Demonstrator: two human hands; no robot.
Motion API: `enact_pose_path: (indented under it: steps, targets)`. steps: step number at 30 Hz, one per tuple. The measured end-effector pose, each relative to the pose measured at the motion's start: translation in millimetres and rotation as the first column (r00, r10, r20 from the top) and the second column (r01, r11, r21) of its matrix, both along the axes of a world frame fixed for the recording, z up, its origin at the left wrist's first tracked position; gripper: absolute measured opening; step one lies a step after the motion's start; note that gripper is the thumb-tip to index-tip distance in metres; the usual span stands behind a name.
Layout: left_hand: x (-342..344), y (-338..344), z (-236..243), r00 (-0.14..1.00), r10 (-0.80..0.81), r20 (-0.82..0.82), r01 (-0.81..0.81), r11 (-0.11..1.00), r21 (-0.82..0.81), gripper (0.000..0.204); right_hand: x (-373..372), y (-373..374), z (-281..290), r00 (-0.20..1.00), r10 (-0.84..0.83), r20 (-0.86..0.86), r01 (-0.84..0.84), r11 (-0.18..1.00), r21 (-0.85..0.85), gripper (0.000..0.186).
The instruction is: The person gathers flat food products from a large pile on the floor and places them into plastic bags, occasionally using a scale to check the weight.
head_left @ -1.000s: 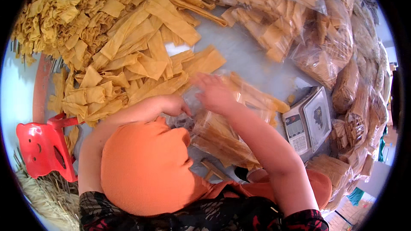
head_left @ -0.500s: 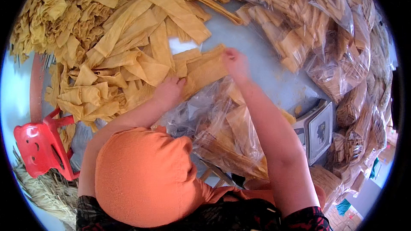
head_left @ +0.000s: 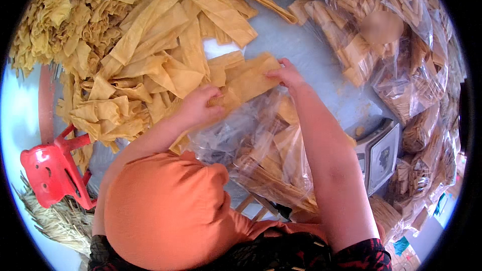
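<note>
Near the centre of the frame, a yellow sheet [head_left: 249, 81] slants between the two hands. The right hand [head_left: 288, 75] pinches its upper-right corner, fingers nearly together on it. The left hand [head_left: 201, 105] has its fingers curled in at the sheet's lower-left part (whether they grip it, I cannot tell). Just below lies a clear bag [head_left: 258, 138]; a yellow heap [head_left: 65, 25] fills the upper left.

Bright light; sheen on plastic bag [head_left: 296, 153]; edges bent, corners black.
</note>
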State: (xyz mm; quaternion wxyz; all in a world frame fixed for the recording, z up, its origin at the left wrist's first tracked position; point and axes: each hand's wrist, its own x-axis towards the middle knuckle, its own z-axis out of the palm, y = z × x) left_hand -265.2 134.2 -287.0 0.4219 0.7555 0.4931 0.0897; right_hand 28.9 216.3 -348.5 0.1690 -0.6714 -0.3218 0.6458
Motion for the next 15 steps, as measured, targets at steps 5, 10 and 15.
enact_pose_path:
  steps: [5,10,15]
  targets:
    - [-2.0,6.0,13.5,0.992,0.117,0.049,-0.108,0.981,-0.163,0.043,-7.7,-11.5,12.8,0.994,0.104,0.024,-0.105,0.992,0.076,0.057]
    - [-27.5,4.6,18.1,0.901,0.359,0.242,-0.282,0.912,-0.298,0.036,-34.0,-27.1,102.9,0.991,-0.025,-0.135,0.08,0.904,0.42,0.049]
    - [-36.2,34.1,141.7,0.661,0.541,0.52,-0.407,0.841,-0.357,0.057,10.1,-54.3,224.7,0.992,-0.1,0.072,0.016,0.684,0.729,0.043]
